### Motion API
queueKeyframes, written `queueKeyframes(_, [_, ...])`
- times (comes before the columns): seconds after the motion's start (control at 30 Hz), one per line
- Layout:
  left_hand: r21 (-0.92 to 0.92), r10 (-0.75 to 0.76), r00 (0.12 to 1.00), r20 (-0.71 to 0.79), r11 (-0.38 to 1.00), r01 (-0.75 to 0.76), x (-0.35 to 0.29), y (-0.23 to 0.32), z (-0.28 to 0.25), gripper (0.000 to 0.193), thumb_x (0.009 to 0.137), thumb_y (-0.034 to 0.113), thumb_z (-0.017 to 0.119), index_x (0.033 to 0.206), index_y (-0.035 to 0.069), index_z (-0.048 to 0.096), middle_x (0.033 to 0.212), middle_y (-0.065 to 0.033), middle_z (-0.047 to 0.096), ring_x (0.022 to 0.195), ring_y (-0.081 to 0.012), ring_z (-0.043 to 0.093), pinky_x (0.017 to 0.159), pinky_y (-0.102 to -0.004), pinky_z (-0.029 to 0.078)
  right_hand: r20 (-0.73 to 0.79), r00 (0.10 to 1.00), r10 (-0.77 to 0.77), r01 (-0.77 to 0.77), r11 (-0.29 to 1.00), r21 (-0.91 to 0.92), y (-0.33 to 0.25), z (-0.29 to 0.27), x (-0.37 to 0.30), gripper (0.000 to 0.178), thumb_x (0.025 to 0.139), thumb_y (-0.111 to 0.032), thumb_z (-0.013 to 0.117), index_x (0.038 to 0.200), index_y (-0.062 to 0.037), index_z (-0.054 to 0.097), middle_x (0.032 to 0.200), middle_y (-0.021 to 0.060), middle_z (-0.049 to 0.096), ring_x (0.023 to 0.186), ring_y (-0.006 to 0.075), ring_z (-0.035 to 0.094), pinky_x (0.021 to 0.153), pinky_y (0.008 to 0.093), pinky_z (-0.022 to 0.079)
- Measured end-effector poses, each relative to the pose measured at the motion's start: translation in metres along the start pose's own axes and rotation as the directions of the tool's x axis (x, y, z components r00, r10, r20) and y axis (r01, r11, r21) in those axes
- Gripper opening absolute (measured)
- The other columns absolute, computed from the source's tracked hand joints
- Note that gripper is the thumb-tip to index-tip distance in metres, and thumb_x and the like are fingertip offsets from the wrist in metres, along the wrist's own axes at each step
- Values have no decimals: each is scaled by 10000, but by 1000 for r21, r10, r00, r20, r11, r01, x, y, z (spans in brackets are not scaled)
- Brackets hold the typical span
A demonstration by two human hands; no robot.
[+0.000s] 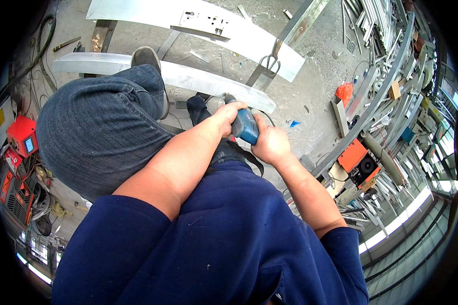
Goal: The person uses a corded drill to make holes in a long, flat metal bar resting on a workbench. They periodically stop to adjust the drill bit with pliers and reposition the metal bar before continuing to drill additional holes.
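Navy cloth of the wearer's shirt (224,229) fills the bottom of the head view, with a bent leg in dark jeans (96,132) to its left. Just beyond the shirt, both hands hold a blue power tool (246,127): the left grip (224,120) is wrapped around its front part, the right grip (270,144) clasps its back part from the other side. The tool's front end is by the near edge of a long silvery metal beam (188,76); whether they touch, I cannot tell. Farther off, a wide metal plank (142,14) lies roughly alongside the beam, bearing a slotted plate (203,23). Scissors (271,65) lie near its right end. Below is a grey concrete floor (310,96), scuffed and strewn with scraps. Right, a red bag (344,92) sits near heaped metal lengths (374,25), and an orange machine (355,156) stands closer in. Left, a red box (21,136) with a lit screen stands among cables. Pale ribbed panels (407,254) close off the room at lower right.
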State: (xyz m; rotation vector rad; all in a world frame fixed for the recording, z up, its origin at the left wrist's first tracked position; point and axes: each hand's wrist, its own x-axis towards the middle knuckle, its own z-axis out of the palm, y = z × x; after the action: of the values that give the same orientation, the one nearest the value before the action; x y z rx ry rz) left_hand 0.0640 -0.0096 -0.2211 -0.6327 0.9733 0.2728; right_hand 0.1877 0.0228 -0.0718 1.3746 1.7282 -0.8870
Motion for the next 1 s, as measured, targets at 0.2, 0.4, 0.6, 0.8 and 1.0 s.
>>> queueKeyframes(0.2, [31,1,1000,-8,1000,-1,-1,-5,-4,379,913,348,694,1133,50,613,1009,-140,684,882,-286,691,815,-487,568,14,1000,12,-12,1000,-3,-4,11,-5,851,706,-201,739,1488,-99,419,918,215,730,845,386,724,785,478,578])
queueKeyframes(0.4, [8,18,1000,-9,1000,-18,0,-9,-5,373,916,338,691,1131,43,612,1009,-147,682,869,-292,691,807,-482,577,3,1000,3,-3,1000,9,-1,17,-6,840,719,-201,732,1491,-102,413,902,213,728,827,387,722,779,481,578])
queueKeyframes(0.6, [-8,-22,1000,-11,1000,22,-20,0,7,365,928,342,677,1136,48,612,1035,-144,685,891,-291,693,826,-470,582,10,1000,-10,10,1000,-6,4,7,-1,822,711,-198,735,1475,-117,444,895,215,727,824,396,718,767,489,577])
queueKeyframes(0.8, [-70,-8,1000,15,998,9,-12,0,10,391,936,360,662,1175,57,599,1091,-145,681,936,-291,688,885,-464,560,-11,999,-51,51,999,3,9,-8,4,795,696,-169,714,1454,-134,476,897,219,726,840,408,714,781,496,575])
queueKeyframes(1.0, [-21,7,1000,-6,1000,-7,1,7,9,420,928,365,665,1203,57,585,1100,-146,677,935,-294,687,869,-453,556,7,999,-48,48,999,2,10,-15,11,777,692,-149,694,1442,-137,492,904,223,723,854,414,709,794,500,573])
